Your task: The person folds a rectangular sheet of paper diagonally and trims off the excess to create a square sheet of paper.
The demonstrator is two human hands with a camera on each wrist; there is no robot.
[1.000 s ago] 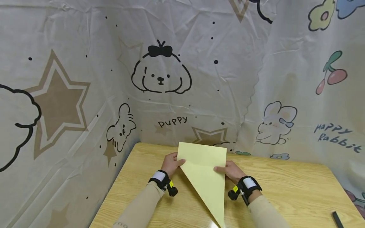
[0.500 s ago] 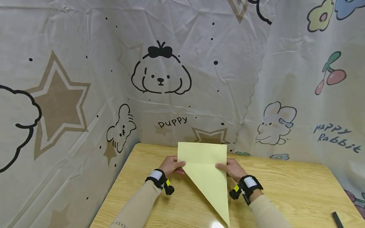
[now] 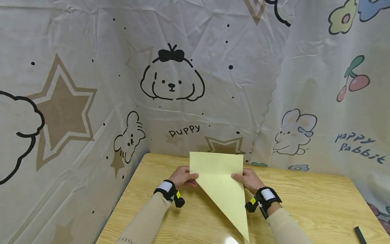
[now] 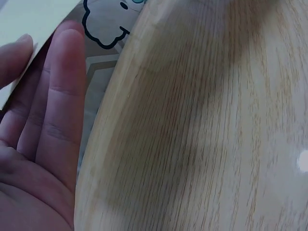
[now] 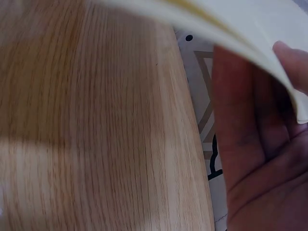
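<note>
Pale yellow paper (image 3: pixel 217 189), folded to a straight band at the top and a point at the lower right, is held up over the table between both hands. My left hand (image 3: pixel 183 176) pinches its left edge, thumb on the front and fingers behind. On the opposite edge my right hand (image 3: pixel 251 180) pinches in the same way. The left wrist view shows the paper's edge (image 4: pixel 36 29) between thumb and fingers. In the right wrist view the paper (image 5: pixel 269 29) shows more than one layer along its edge, with the fingers (image 5: pixel 236 110) behind it.
A wooden table (image 3: pixel 304 196) lies below, with a small black bar (image 3: pixel 360 234) near its front right. Behind and to the left hangs a printed cloth (image 3: pixel 213 84) with cartoon animals and stars. Each wrist wears a strap with a small camera.
The paper's lower point has swung to the right and slightly up. The left hand has shifted slightly down and left, while both hands keep their grip.
</note>
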